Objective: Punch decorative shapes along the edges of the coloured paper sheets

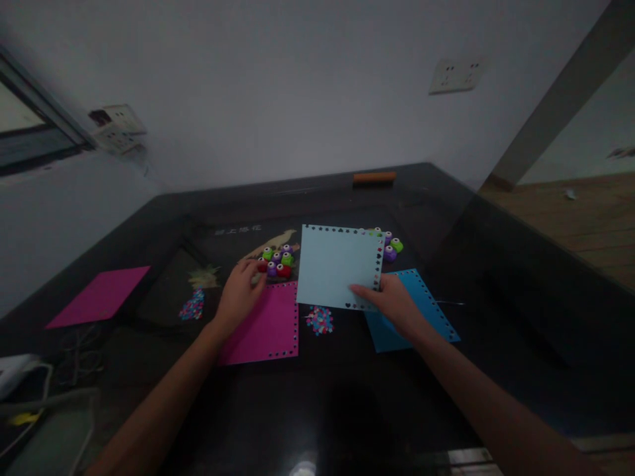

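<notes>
My right hand (394, 301) grips a light blue square sheet of paper (340, 268) by its lower right corner, thumb on top. Small shaped holes run along the sheet's top, right and part of its bottom edge. My left hand (243, 291) is at a cluster of small craft punches (276, 258) in red, green and purple. Its fingertips reach a red punch at the cluster's left side, with thumb and fingers apart. Under that hand lies a pink sheet (268, 327) with punched edges. A darker blue punched sheet (411, 307) lies partly beneath my right hand.
More punches (391, 248) stand behind the light blue sheet. Paper confetti lies in one pile (320, 320) at the centre and another pile (193, 305) at left. A plain pink sheet (102, 294) is far left. An orange-brown bar (374, 178) lies near the black table's (317, 396) back edge.
</notes>
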A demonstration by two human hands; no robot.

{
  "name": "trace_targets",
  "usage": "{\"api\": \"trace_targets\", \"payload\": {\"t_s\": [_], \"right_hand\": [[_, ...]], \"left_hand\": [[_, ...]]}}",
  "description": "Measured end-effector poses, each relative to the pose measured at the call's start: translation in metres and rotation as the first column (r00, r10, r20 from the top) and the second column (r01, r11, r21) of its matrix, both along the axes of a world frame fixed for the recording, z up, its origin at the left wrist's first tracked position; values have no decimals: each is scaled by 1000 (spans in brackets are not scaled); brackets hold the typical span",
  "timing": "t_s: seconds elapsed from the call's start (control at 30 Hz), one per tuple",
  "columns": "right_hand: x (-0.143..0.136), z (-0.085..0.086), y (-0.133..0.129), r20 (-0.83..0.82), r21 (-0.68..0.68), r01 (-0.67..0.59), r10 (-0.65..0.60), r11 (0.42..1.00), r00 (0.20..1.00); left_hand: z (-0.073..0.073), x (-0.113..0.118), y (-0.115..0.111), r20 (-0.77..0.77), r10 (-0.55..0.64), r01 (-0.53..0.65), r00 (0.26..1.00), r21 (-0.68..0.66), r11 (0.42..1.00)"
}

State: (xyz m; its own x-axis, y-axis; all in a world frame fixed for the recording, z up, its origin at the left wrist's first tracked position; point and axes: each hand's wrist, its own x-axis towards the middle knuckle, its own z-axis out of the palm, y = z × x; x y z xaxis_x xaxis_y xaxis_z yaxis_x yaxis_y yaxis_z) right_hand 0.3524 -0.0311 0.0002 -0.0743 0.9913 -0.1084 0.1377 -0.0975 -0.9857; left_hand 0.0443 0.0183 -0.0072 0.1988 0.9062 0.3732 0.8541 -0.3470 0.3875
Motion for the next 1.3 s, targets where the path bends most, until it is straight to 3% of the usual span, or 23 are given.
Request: {"api": "trace_targets", "payload": {"t_s": [0.2, 0.53, 0.93, 1.3], "right_hand": [[-1, 2, -2, 6, 11, 6, -6, 1000, 1000], [-1, 3, -2, 4, -6, 6, -6, 1000, 1000], [-3, 9, -3, 22, 17, -17, 17, 1000, 1000], [-4, 1, -2, -26, -8, -4, 3, 1000, 1000]], "left_hand": [[-14, 0, 16, -171, 80, -65, 982, 87, 994], [-15, 3, 22, -252, 100, -80, 963, 87, 993], [-12, -2, 15, -198, 82, -52, 977, 152, 987], [-18, -7, 17, -203, 79, -47, 976, 160, 986]]}}
